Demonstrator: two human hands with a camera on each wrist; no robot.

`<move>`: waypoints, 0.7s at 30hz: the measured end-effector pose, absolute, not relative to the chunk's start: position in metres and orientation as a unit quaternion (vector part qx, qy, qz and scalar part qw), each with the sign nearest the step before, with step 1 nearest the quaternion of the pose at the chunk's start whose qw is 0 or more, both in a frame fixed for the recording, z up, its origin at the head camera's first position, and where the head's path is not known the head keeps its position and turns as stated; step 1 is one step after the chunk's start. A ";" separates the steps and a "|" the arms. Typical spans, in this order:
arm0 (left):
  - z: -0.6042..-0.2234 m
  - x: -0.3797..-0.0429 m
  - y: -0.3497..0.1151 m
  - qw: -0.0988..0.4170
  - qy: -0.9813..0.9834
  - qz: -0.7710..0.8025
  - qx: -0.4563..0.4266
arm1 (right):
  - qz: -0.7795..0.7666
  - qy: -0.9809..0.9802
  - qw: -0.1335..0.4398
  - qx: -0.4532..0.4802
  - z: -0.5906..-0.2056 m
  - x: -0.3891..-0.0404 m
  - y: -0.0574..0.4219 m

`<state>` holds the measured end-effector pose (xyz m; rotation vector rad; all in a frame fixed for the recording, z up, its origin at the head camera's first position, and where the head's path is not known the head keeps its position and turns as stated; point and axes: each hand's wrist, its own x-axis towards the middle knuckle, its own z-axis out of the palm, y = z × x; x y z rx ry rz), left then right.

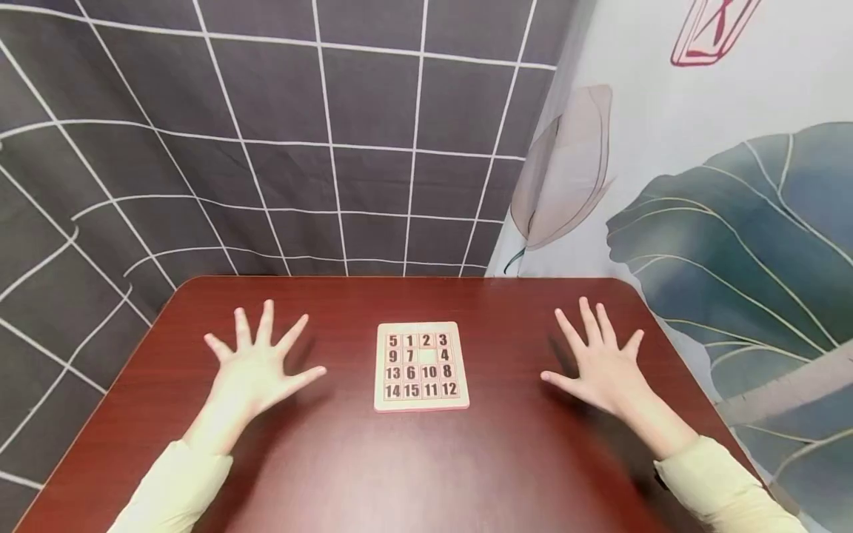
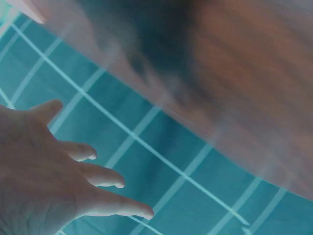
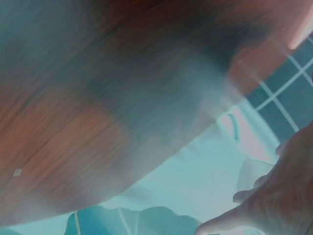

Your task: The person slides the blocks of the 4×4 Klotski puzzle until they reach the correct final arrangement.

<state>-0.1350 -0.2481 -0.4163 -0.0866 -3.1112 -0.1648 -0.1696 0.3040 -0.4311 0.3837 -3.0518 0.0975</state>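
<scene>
A square number sliding puzzle (image 1: 422, 400) with a pale frame lies flat near the middle of the table. Its tiles carry dark numerals, and one gap shows in the second row, between 7 and 4. To its left, my left hand (image 1: 256, 374) is held over the table with fingers spread and straight, apart from the puzzle. My right hand (image 1: 603, 370) is spread the same way on the other side, holding nothing. Each wrist view shows its hand, the left hand (image 2: 44, 171) and the right hand (image 3: 279, 200), with extended fingers; a pale edge at the top corner is probably the puzzle.
The reddish-brown table (image 1: 426, 466) has rounded far corners. Behind it hangs a dark curtain (image 1: 266, 96) with white grid lines. A pale curtain (image 1: 666, 111) with leaf prints hangs at the right, along the table's side.
</scene>
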 end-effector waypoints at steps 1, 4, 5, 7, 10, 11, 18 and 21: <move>-0.417 -0.134 -0.250 0.008 -0.998 -0.054 -0.023 | 0.031 -0.991 0.030 0.125 -0.432 -0.172 0.304; -0.419 -0.132 -0.257 -0.005 -0.998 -0.058 -0.009 | 0.032 -0.991 0.024 0.127 -0.434 -0.181 0.306; -0.419 -0.132 -0.259 -0.009 -0.998 -0.060 -0.005 | 0.032 -0.991 0.022 0.128 -0.435 -0.184 0.306; -0.419 -0.131 -0.261 -0.012 -0.998 -0.064 -0.001 | 0.033 -0.991 0.019 0.129 -0.435 -0.189 0.307; -0.419 -0.131 -0.262 -0.013 -0.998 -0.063 -0.001 | 0.032 -0.991 0.017 0.129 -0.436 -0.193 0.308; -0.420 -0.132 -0.262 -0.012 -0.998 -0.062 -0.001 | 0.031 -0.991 0.016 0.130 -0.437 -0.194 0.308; -0.424 -0.136 -0.261 0.006 -0.999 -0.053 -0.014 | 0.031 -0.990 0.001 0.136 -0.440 -0.200 0.303; -0.427 -0.138 -0.258 0.021 -0.998 -0.052 -0.027 | 0.044 -0.989 0.000 0.144 -0.440 -0.201 0.298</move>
